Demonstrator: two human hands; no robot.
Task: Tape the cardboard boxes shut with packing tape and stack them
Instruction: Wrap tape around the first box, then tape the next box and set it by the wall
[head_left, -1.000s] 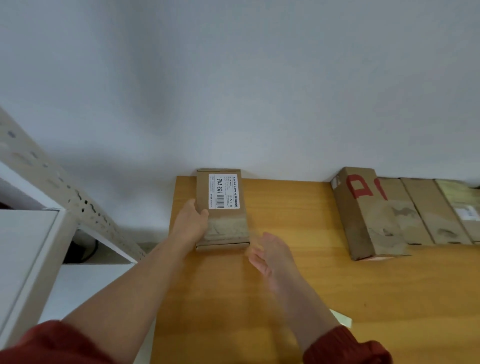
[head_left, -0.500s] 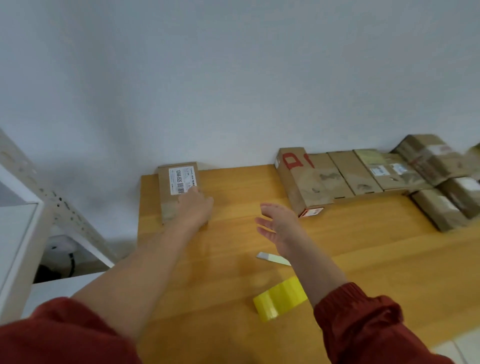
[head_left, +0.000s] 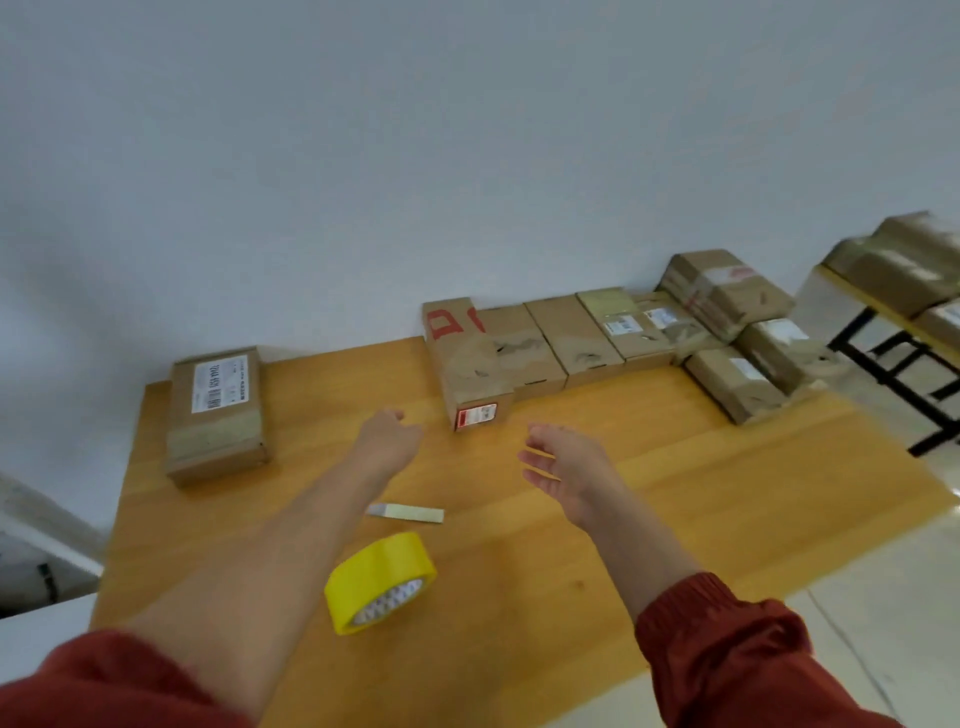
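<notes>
— Left hand (head_left: 387, 436)?
— Up over the wooden table (head_left: 675, 499), loose, holding nothing. Fingertips blurry.
— Right hand (head_left: 563, 462)?
— Wide open, fingers spread, empty too.
— Boxes?
— Labelled box (head_left: 218, 415) flat at the far left corner. Red-marked box (head_left: 467, 364) just past both hands, touching a row of boxes (head_left: 587, 338) by the wall.
— Yellow tape roll (head_left: 379, 582)?
— Near the front, right beside the left arm. Pale strip (head_left: 405, 513) just behind, too blurry to name. More boxes (head_left: 904, 270) far right, smeared and cut off.
</notes>
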